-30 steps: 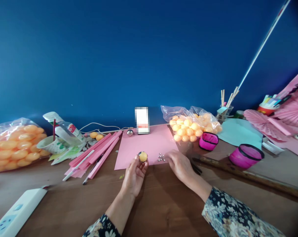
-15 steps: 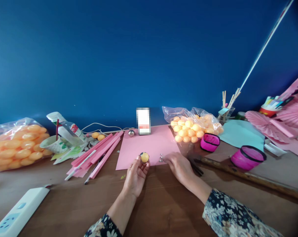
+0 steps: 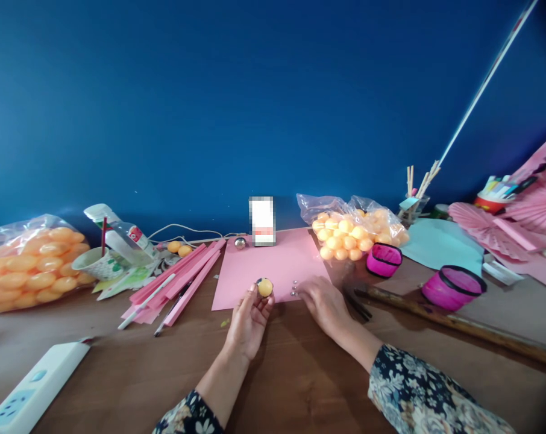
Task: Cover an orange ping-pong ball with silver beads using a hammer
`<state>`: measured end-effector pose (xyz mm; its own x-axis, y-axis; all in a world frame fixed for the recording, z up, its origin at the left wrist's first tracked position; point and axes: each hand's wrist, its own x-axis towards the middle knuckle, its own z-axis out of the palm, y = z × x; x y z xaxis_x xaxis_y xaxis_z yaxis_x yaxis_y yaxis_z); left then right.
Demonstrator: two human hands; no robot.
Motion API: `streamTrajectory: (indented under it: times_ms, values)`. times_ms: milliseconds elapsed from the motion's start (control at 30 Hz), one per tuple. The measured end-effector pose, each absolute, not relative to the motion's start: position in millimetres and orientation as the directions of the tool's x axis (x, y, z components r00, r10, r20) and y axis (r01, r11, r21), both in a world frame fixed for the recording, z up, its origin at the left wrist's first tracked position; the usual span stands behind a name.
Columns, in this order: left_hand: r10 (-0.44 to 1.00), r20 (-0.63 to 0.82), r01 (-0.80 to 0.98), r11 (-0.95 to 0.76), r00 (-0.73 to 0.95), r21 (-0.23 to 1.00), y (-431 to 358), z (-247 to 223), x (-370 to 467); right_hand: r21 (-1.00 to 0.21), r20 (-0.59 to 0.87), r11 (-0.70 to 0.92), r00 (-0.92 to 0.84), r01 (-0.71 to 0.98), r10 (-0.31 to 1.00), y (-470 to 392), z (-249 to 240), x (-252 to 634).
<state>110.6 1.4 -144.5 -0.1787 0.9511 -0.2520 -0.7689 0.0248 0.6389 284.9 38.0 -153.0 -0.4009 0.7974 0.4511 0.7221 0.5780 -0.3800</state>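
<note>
My left hand (image 3: 250,322) is closed on a small round object with a yellow face and a dark rim (image 3: 264,287), pinched between thumb and fingers over the front edge of a pink paper sheet (image 3: 273,262). On the sheet's right part lie a few tiny silvery pieces (image 3: 294,289). Right beside them is my right hand (image 3: 327,306), palm down, its fingers bent and drawn together. Whatever its fingertips hold, if anything, is too small or hidden to make out. A shiny silver ball (image 3: 240,243) rests at the sheet's back left.
Pink strips (image 3: 187,274) lie left of the sheet, with a bag of orange balls (image 3: 38,265) and a white power strip (image 3: 35,386) farther left. Rightward are another ball bag (image 3: 345,235), magenta baskets (image 3: 385,260) and a long wooden stick (image 3: 454,322). A phone-like blurred rectangle (image 3: 263,221) stands behind.
My right hand has shifted very slightly, and the silvery pieces beside its fingertips look a little more spread apart. The left hand keeps its hold on the round object.
</note>
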Motion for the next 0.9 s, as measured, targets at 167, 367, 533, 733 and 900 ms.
streamTrajectory:
  times_ms: [167,367,533,733,900]
  values:
    - [0.953,-0.247,-0.766,0.026,-0.175,0.643,1.0,-145.7,110.2,-0.345,0.422,0.557,-0.406,0.755,0.811,38.4,-154.4,286.4]
    - [0.951,-0.254,-0.761,0.033,-0.175,0.648,1.1,-144.7,110.3,-0.347,0.439,0.514,-0.348,0.785,0.828,37.5,-157.4,286.4]
    - [0.948,-0.264,-0.763,0.039,-0.175,0.646,0.7,-143.6,110.3,-0.375,0.456,0.506,-0.320,0.777,0.830,36.7,-156.3,286.0]
    - [0.949,-0.261,-0.767,0.035,-0.174,0.640,0.8,-143.1,110.6,-0.446,0.482,0.516,-0.290,0.732,0.827,37.4,-154.5,284.9]
    - [0.949,-0.263,-0.766,0.036,-0.176,0.641,1.3,-143.9,110.3,-0.532,0.540,0.570,-0.267,0.626,0.798,35.9,-151.5,284.7]
